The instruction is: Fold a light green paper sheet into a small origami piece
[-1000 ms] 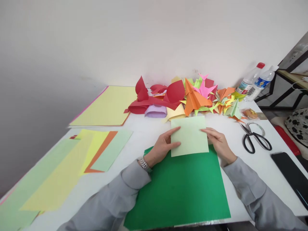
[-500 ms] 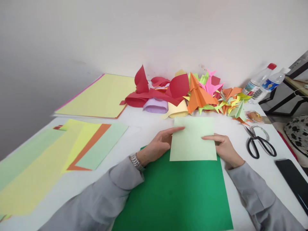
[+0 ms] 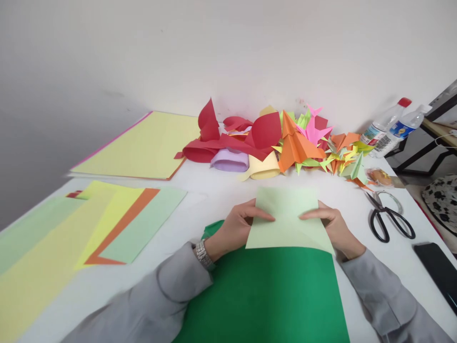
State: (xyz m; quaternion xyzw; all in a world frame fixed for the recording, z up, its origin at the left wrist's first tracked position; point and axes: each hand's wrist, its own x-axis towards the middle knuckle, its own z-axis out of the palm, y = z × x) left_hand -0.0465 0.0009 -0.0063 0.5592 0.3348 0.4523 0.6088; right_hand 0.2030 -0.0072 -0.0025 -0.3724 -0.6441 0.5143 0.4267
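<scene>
A pale green sheet of paper is held up between both hands, its lower edge slightly bowed. My left hand grips it at the left edge, with one digit lying across its face. On the opposite edge my right hand has the same kind of grip, the other fingers hidden behind the sheet. Under the paper and my hands lies a large dark green sheet; its far left corner curls up beside my left hand. Whether my fingers also touch that green sheet, I cannot tell.
Fanned coloured sheets lie left, with a large yellow sheet behind them. Red paper shapes and folded paper planes line the wall. At right are scissors, a black phone and two plastic bottles.
Both hands have moved down a little toward me with the pale green paper, which now bends slightly. The dark green sheet's far left corner has curled up.
</scene>
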